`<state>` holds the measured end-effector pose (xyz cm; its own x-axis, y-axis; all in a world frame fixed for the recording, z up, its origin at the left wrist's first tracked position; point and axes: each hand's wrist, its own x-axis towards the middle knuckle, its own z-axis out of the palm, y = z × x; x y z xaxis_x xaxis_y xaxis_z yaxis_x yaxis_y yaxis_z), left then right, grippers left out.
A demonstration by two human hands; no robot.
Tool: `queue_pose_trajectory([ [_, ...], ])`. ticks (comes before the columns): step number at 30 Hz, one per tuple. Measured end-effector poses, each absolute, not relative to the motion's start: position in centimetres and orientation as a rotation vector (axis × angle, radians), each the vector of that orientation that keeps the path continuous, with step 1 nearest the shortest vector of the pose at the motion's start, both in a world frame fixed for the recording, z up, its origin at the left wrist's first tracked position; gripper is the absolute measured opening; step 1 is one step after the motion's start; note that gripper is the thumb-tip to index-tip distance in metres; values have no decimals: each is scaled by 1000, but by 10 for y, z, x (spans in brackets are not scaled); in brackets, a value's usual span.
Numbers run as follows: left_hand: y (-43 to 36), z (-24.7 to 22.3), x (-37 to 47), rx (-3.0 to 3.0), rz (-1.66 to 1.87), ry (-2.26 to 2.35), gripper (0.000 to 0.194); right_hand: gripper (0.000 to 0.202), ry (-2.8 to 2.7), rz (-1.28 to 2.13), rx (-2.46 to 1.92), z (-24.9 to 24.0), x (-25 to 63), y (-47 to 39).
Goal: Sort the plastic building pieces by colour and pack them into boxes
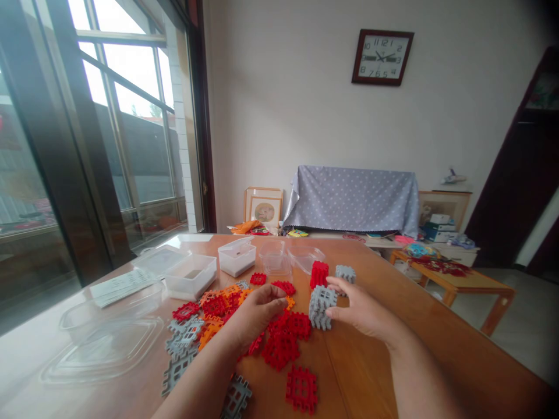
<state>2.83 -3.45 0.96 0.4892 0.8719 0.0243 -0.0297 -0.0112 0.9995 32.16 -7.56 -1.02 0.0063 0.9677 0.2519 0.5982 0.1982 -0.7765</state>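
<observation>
My right hand (351, 305) has its thumb and fingers around the right side of a stack of grey toothed square pieces (322, 307). Behind that stack stand a red stack (319, 274) and another grey stack (345, 273). Over the loose pile, my left hand (264, 308) has its thumb and fingertips pressed together; what they hold, if anything, is hidden. Red pieces (282, 349), orange pieces (210, 331) and grey pieces (177, 369) lie scattered beneath and around my left forearm. One red piece (301, 389) lies apart near the front.
Clear plastic boxes (191, 276) and a small lidded box (236, 256) stand at the back left of the wooden table (375, 372). Transparent lids (102, 349) and a paper sheet (124, 287) lie at the left. A low table (463, 279) stands beyond, right.
</observation>
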Motion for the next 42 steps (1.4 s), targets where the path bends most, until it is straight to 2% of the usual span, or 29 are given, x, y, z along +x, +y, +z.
queue_pose_trajectory([
  [5,-33,9,27,1427,848,817,32,64,-1673,594,-1428,-5,317,-74],
  [14,-30,9,24,1457,884,820,32,66,-1643,494,-1447,-3,315,-74],
  [21,-30,8,14,1890,951,990,19,33,-1598,372,-1299,28,290,-90],
  [23,-36,4,15,2060,885,958,34,29,-1645,514,-1264,32,277,-96],
  [26,-44,-5,20,2269,679,863,71,22,-1744,641,-1261,31,254,-103],
  [28,-46,-12,23,2345,543,808,77,17,-1816,692,-1282,28,241,-107],
  [31,-42,-21,23,2372,558,838,67,13,-1956,816,-1334,22,229,-112],
  [35,-33,-22,16,2400,637,924,47,17,-2104,936,-1409,11,228,-116],
  [42,-30,-7,6,2563,330,1249,46,18,-2037,1045,-1401,18,236,-111],
])
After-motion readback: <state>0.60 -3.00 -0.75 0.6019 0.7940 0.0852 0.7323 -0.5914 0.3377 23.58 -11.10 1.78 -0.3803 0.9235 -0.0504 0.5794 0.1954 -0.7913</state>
